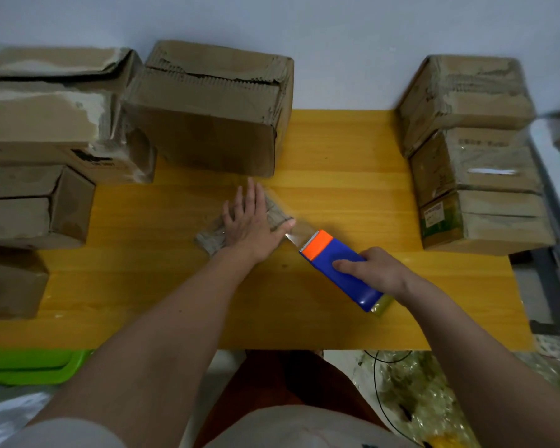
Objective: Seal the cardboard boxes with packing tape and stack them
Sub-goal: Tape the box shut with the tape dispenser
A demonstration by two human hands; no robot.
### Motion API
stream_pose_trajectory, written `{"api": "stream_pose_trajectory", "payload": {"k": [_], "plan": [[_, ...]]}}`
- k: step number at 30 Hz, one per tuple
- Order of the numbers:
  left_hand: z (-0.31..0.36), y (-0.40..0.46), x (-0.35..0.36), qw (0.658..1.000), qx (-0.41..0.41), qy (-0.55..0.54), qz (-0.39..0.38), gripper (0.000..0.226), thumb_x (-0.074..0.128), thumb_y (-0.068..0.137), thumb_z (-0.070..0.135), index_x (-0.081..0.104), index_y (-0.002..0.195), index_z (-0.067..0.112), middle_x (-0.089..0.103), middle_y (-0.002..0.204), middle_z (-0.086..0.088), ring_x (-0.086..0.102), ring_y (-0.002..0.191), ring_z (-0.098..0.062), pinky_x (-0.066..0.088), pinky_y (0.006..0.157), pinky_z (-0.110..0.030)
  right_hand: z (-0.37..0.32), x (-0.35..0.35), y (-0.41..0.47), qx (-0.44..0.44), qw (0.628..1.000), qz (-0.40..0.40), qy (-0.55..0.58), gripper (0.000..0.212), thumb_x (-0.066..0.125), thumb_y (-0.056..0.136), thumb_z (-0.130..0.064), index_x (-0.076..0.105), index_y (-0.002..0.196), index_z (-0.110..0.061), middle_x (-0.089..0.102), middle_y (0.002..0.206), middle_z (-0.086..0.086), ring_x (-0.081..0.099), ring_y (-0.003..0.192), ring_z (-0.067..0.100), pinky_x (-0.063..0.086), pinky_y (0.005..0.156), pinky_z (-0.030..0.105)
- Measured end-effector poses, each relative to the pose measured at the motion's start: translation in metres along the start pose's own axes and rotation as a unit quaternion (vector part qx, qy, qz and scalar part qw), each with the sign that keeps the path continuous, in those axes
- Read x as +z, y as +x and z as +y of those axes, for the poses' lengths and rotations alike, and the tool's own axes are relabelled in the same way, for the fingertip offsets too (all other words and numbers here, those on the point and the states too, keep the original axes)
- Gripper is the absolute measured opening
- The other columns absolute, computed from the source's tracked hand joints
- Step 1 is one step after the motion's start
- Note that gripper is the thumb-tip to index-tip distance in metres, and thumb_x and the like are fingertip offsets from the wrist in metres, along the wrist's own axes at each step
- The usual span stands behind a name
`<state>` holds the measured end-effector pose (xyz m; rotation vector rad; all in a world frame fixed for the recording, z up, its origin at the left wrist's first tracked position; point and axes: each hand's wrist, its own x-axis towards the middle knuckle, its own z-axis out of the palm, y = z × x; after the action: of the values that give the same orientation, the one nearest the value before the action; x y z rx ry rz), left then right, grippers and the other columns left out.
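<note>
A small flat cardboard box [212,239] lies on the yellow table [337,176], mostly under my left hand [249,221], which presses on it with straight fingers. My right hand [374,271] grips a blue tape dispenser [340,268] with an orange head just right of the box. A strip of clear tape [299,232] runs from the dispenser's toothed edge to the box. Three taped boxes [476,156] stand stacked at the right.
Several worn cardboard boxes crowd the left side and back, the biggest box [207,114] just behind my left hand. A green plastic lid [29,367] lies below the table's front left edge. A black cable [382,392] trails on the floor.
</note>
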<state>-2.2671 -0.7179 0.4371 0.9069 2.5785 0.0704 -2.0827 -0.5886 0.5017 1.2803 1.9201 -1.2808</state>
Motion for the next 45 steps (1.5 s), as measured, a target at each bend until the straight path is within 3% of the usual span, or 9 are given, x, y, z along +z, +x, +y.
{"api": "stream_pose_trajectory", "payload": {"k": [8, 13, 17, 21, 28, 35, 40, 42, 45], "plan": [[0.002, 0.0, 0.001, 1.0, -0.007, 0.008, 0.011, 0.111, 0.032, 0.08, 0.084, -0.02, 0.151, 0.017, -0.024, 0.16, -0.002, -0.013, 0.149, -0.025, -0.006, 0.118, -0.049, -0.046, 0.016, 0.0, 0.021, 0.966, 0.103, -0.236, 0.041, 0.051, 0.091, -0.053, 0.042, 0.074, -0.017, 0.05, 0.072, 0.002, 0.057, 0.079, 0.024, 0.042, 0.066, 0.032], [0.004, -0.001, 0.0, 0.999, -0.027, 0.021, 0.028, 0.108, 0.027, 0.082, 0.083, -0.02, 0.151, 0.015, -0.023, 0.16, -0.003, -0.013, 0.149, -0.025, -0.007, 0.118, -0.049, -0.041, 0.031, 0.001, 0.037, 0.935, 0.101, -0.338, 0.025, 0.049, 0.095, -0.041, 0.052, 0.093, -0.016, 0.055, 0.08, 0.0, 0.059, 0.083, 0.024, 0.042, 0.067, 0.031], [0.006, -0.001, 0.002, 0.997, -0.042, 0.033, 0.048, 0.113, 0.04, 0.081, 0.08, -0.021, 0.151, 0.014, -0.022, 0.16, -0.004, -0.01, 0.149, -0.026, -0.007, 0.117, -0.049, -0.014, 0.027, -0.003, 0.035, 0.943, 0.18, -0.277, 0.042, 0.047, 0.094, -0.053, 0.051, 0.091, -0.011, 0.055, 0.077, 0.005, 0.058, 0.075, 0.027, 0.043, 0.061, 0.033], [0.01, -0.004, 0.002, 0.997, -0.044, 0.017, 0.055, 0.116, 0.052, 0.08, 0.074, -0.016, 0.152, 0.015, -0.013, 0.162, -0.003, -0.002, 0.149, -0.027, -0.002, 0.118, -0.05, -0.014, 0.021, 0.001, -0.008, 0.948, 0.249, -0.2, 0.052, 0.047, 0.094, -0.051, 0.05, 0.108, -0.001, 0.064, 0.103, 0.017, 0.061, 0.094, 0.038, 0.04, 0.065, 0.037], [0.013, -0.018, -0.001, 0.995, -0.077, -0.017, 0.056, 0.12, 0.063, 0.075, 0.07, -0.01, 0.154, 0.016, 0.0, 0.162, -0.005, 0.012, 0.145, -0.029, 0.014, 0.115, -0.049, 0.005, 0.034, 0.024, 0.028, 0.967, 0.165, -0.192, 0.046, 0.04, 0.099, -0.022, 0.027, 0.132, 0.007, 0.058, 0.123, 0.025, 0.057, 0.112, 0.04, 0.043, 0.089, 0.043], [0.006, -0.043, -0.002, 0.988, -0.093, -0.11, 0.052, 0.139, 0.078, 0.062, 0.065, -0.017, 0.151, 0.017, -0.001, 0.161, -0.005, 0.01, 0.146, -0.03, 0.01, 0.119, -0.047, 0.017, 0.031, 0.056, -0.016, 0.946, 0.2, -0.254, 0.046, 0.057, 0.093, -0.025, 0.04, 0.125, 0.003, 0.055, 0.126, 0.023, 0.052, 0.118, 0.037, 0.04, 0.094, 0.041], [-0.008, -0.057, 0.007, 0.991, -0.09, -0.084, 0.041, 0.139, 0.073, 0.061, 0.072, -0.012, 0.152, 0.01, -0.001, 0.162, -0.007, 0.002, 0.149, -0.025, -0.01, 0.118, -0.044, -0.01, 0.042, 0.051, -0.265, 0.89, 0.332, -0.168, 0.019, 0.055, 0.091, -0.012, 0.057, 0.1, 0.003, 0.056, 0.101, 0.023, 0.053, 0.098, 0.041, 0.032, 0.086, 0.037], [-0.013, -0.061, 0.011, 0.994, -0.062, -0.078, 0.045, 0.133, 0.068, 0.066, 0.073, -0.011, 0.152, 0.009, 0.001, 0.162, -0.007, 0.001, 0.149, -0.022, -0.016, 0.116, -0.041, -0.026, 0.065, 0.038, -0.393, 0.86, 0.295, -0.139, 0.023, 0.044, 0.091, -0.012, 0.061, 0.094, 0.003, 0.06, 0.092, 0.022, 0.058, 0.089, 0.038, 0.036, 0.083, 0.035], [-0.023, -0.061, 0.009, 0.996, -0.021, -0.08, 0.042, 0.123, 0.058, 0.072, 0.075, -0.009, 0.153, 0.012, -0.002, 0.163, -0.003, 0.001, 0.149, -0.019, -0.016, 0.117, -0.04, -0.046, 0.095, 0.026, -0.45, 0.852, 0.219, -0.156, 0.035, 0.039, 0.094, -0.015, 0.063, 0.114, 0.002, 0.062, 0.118, 0.019, 0.057, 0.113, 0.032, 0.034, 0.103, 0.028]]}}
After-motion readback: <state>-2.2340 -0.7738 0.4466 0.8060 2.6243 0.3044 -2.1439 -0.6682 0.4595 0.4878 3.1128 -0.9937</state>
